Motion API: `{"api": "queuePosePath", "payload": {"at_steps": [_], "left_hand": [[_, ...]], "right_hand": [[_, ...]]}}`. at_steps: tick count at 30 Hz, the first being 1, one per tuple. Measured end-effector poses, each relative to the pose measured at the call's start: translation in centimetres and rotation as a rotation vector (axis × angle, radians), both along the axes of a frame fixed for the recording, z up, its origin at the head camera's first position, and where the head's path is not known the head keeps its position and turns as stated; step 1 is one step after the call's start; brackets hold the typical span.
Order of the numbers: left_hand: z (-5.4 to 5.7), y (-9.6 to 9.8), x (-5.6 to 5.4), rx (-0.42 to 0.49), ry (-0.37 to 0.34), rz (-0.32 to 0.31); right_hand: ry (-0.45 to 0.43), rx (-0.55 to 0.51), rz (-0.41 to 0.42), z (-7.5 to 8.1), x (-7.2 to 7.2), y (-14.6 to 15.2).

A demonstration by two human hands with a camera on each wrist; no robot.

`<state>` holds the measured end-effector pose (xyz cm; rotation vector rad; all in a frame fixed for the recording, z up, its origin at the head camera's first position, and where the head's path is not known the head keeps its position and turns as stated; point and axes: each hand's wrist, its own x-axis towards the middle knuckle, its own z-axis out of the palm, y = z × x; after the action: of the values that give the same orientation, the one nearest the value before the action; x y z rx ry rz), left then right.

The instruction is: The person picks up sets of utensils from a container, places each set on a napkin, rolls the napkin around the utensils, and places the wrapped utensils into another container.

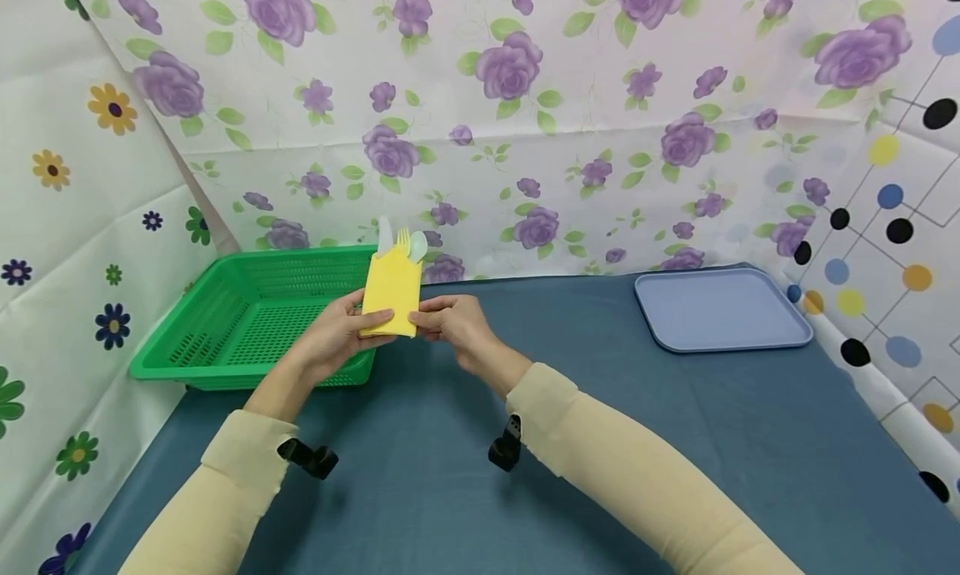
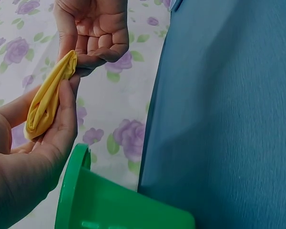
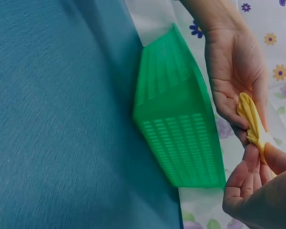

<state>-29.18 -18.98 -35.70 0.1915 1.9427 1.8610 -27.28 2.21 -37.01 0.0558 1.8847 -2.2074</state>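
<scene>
A yellow folded napkin point(image 1: 393, 290) stands upright between both hands, like a pouch. From its top stick out a whitish plastic knife point(image 1: 385, 236), a yellow fork point(image 1: 403, 240) and a pale green spoon point(image 1: 418, 247); their lower parts are hidden inside. My left hand point(image 1: 334, 333) holds the napkin's lower left, thumb across the front and fingers behind. At the lower right corner, my right hand point(image 1: 463, 327) pinches it between thumb and fingers. The left wrist view shows the napkin's folded bottom edge point(image 2: 44, 107); in the right wrist view both hands touch the napkin point(image 3: 250, 119).
Behind my left hand stands a green slotted plastic basket point(image 1: 168, 354) on the blue-covered table point(image 1: 600, 442). A light blue tray point(image 1: 723, 310) lies at the back right. Flower-patterned sheets point(image 1: 465, 100) hang behind the table, with patterned sheets at both sides.
</scene>
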Motion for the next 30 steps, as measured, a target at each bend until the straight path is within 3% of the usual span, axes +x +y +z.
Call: {"api": "queuePosePath", "payload": {"at_steps": [30], "left_hand": [[0.4,-3.1,-0.2,-0.031,0.005,0.014]], "right_hand": [[0.031,0.03,0.026,-0.2,-0.3,-3.0]]}}
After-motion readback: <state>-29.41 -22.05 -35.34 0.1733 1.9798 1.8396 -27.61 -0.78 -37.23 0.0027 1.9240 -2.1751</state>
